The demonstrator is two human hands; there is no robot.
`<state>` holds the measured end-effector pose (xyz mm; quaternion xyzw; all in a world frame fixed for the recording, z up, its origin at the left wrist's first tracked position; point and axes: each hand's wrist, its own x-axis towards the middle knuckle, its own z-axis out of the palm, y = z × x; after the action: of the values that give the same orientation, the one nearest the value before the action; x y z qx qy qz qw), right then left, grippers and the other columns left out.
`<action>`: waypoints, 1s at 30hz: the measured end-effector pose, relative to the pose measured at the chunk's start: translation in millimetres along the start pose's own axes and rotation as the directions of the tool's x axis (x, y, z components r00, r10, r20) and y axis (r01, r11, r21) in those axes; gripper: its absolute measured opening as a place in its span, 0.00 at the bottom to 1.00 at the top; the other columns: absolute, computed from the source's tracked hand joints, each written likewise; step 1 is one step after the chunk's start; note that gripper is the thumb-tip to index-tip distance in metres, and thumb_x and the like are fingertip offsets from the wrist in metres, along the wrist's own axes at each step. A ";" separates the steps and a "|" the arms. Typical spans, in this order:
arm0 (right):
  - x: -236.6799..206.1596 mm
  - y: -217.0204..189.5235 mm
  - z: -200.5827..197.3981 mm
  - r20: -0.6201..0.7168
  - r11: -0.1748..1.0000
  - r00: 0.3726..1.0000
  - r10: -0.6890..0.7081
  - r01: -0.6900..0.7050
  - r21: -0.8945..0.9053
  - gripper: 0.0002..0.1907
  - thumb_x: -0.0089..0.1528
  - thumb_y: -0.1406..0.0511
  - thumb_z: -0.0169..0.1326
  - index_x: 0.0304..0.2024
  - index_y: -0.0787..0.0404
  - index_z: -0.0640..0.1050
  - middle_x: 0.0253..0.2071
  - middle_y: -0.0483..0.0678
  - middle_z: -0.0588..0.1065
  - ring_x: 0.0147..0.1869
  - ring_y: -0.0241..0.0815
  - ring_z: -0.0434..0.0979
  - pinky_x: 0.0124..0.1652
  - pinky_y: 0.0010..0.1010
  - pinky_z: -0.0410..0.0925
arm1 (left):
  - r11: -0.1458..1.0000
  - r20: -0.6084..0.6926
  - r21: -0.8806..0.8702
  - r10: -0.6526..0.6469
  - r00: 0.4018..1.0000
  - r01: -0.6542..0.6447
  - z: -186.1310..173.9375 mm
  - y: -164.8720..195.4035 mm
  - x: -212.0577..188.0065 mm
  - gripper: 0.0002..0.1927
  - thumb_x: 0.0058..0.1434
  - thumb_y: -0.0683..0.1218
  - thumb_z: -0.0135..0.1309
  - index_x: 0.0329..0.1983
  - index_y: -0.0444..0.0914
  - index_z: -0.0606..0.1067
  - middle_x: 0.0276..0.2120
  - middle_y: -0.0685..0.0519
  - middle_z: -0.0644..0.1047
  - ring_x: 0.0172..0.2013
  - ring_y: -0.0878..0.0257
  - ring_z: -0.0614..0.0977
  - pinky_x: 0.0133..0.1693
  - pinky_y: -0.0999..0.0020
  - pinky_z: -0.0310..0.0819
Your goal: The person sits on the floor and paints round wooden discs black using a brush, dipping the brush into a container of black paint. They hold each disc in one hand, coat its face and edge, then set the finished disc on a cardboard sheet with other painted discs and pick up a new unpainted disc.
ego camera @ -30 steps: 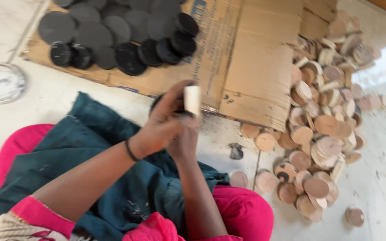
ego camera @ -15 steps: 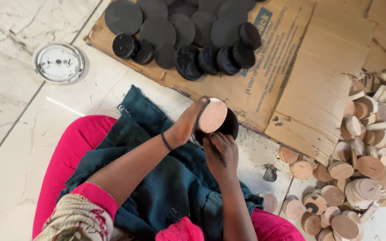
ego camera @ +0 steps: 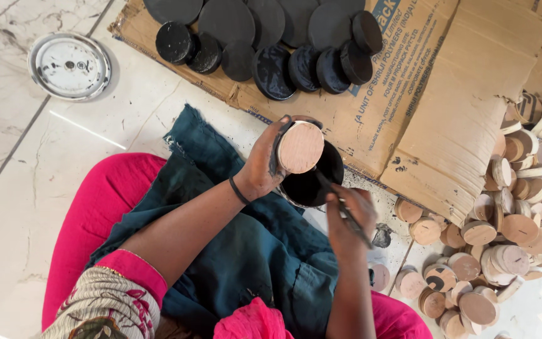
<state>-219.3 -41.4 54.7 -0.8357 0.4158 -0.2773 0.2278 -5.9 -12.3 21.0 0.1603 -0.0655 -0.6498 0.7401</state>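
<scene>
My left hand [ego camera: 265, 164], smeared with black paint, grips a round bare wooden disc [ego camera: 300, 147] by its edge, flat face up. Right under it sits a small bowl of black paint [ego camera: 313, 182]. My right hand [ego camera: 346, 216] holds a thin paintbrush [ego camera: 345, 213] whose tip reaches into the bowl. A dark teal cloth [ego camera: 233, 245] covers my lap over pink trousers.
Several black-painted discs [ego camera: 271, 37] lie drying on flattened cardboard [ego camera: 446, 94] at the top. A heap of unpainted wooden discs [ego camera: 503, 232] fills the right side. A round metal lid [ego camera: 69, 65] rests on the marble floor at upper left.
The view has shifted so the cardboard sits higher right. My left hand turned the disc from edge-on to flat face up, and the brush has come to the bowl.
</scene>
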 end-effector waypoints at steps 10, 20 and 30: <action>-11.3 43.9 -19.5 -0.229 0.664 0.907 0.354 -0.071 0.744 0.07 0.59 0.77 0.46 0.35 0.73 0.76 0.34 0.50 0.74 0.36 0.34 0.69 0.40 0.24 0.63 | 0.999 -0.127 0.031 -0.024 0.992 0.028 -6.0 -9.3 5.1 0.25 0.74 0.59 0.40 0.64 0.38 0.68 0.58 0.50 0.74 0.61 0.58 0.76 0.60 0.61 0.73; -17.5 53.4 -33.7 -0.318 0.518 0.854 0.412 0.067 0.853 0.07 0.60 0.76 0.45 0.36 0.72 0.75 0.36 0.55 0.75 0.33 0.36 0.69 0.35 0.22 0.61 | 0.992 -0.108 0.121 -0.033 0.994 0.046 -5.4 -8.8 3.8 0.25 0.74 0.59 0.38 0.65 0.40 0.68 0.59 0.50 0.74 0.62 0.59 0.76 0.60 0.62 0.72; -22.7 32.3 -32.7 -0.243 0.301 0.918 0.314 0.146 0.942 0.11 0.66 0.67 0.50 0.46 0.70 0.76 0.47 0.61 0.76 0.46 0.50 0.76 0.45 0.34 0.72 | 0.984 0.011 0.176 -0.040 0.999 0.038 1.5 -25.1 -1.8 0.25 0.78 0.57 0.35 0.63 0.34 0.70 0.54 0.48 0.77 0.56 0.60 0.79 0.59 0.63 0.74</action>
<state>-270.3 -45.4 53.0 -0.4431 0.2515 -0.6129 0.6039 -30.3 -13.4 14.5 0.2215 -0.1250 -0.6570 0.7097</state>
